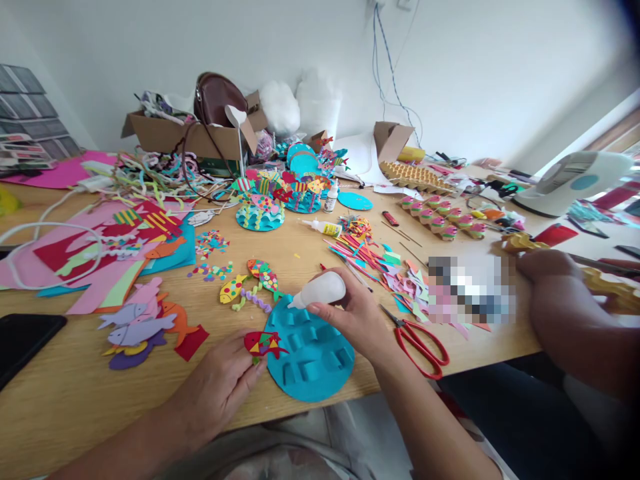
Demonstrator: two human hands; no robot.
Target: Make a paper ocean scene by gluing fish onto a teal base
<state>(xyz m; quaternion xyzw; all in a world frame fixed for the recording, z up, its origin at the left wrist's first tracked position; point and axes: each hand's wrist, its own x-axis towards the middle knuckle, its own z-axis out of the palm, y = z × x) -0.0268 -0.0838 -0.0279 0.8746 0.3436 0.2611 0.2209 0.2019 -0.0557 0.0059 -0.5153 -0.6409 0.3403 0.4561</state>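
My right hand [353, 313] is wrapped round a white glue bottle [325, 291], tipped so its nozzle points down at the upper edge of a blue paper disc [310, 387]. Raised paper loops stand in rows across the disc. At its left edge, my left hand [223, 377] pinches a red paper fish [263, 343] decorated with coloured triangles. Just beyond the disc lie a yellow dotted fish [233, 289], a dotted fish with a green tail [263, 275] and curled paper strips [253, 300].
Red-handled scissors [423, 347] lie right of the disc, near paper scraps [407, 287]. Plain paper fish [145, 327] are piled at left, beside a black phone [27, 340]. Finished blue pieces [260, 217] and a second glue bottle [325, 228] stand farther back. Another person's arm [575, 313] rests at right.
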